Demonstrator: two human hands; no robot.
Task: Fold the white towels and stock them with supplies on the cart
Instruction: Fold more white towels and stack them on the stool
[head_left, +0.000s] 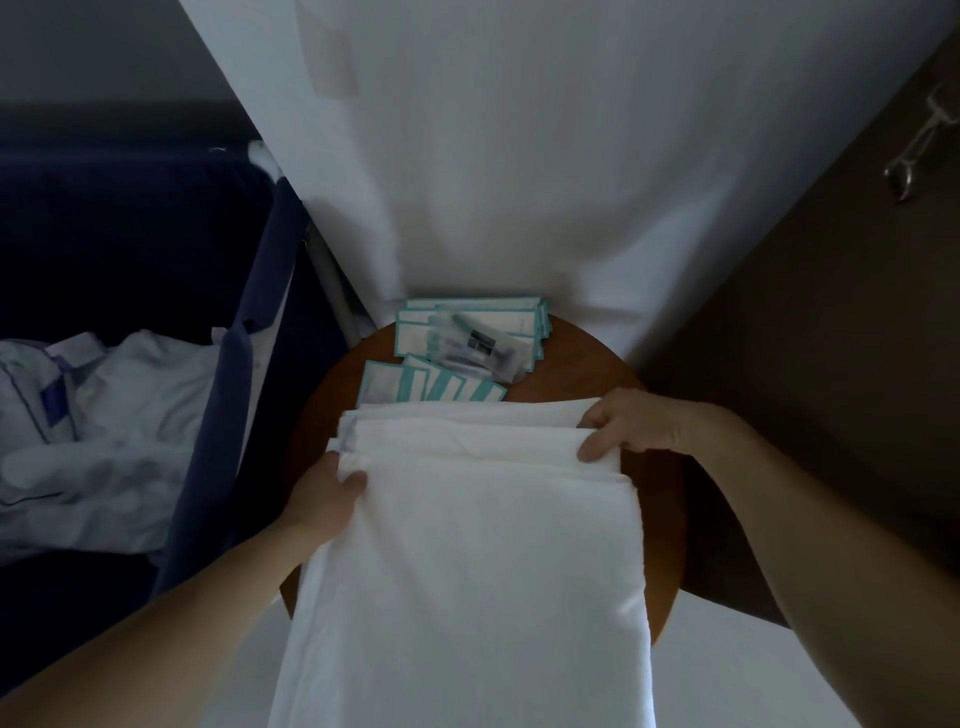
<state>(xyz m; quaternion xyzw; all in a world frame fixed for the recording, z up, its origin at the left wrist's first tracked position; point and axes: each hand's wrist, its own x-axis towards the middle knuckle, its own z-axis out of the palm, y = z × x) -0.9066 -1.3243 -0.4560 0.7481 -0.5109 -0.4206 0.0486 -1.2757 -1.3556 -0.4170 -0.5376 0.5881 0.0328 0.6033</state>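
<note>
A white towel (467, 545) lies lengthwise over a round brown table (587, 374), its near end hanging off toward me. Its far end is folded into layers. My left hand (327, 493) grips the towel's left edge near the fold, thumb on top. My right hand (618, 428) pinches the far right corner of the folded layers. Beyond the towel, several teal-edged white supply packets (467, 325) lie in a pile on the table, with a clear-wrapped item (478, 348) on top of them.
A dark blue fabric cart bag (228, 415) stands at the left, with crumpled white linen (104, 415) inside. A white wall (545, 156) rises behind the table. A dark brown door with a metal handle (919, 145) is at the right.
</note>
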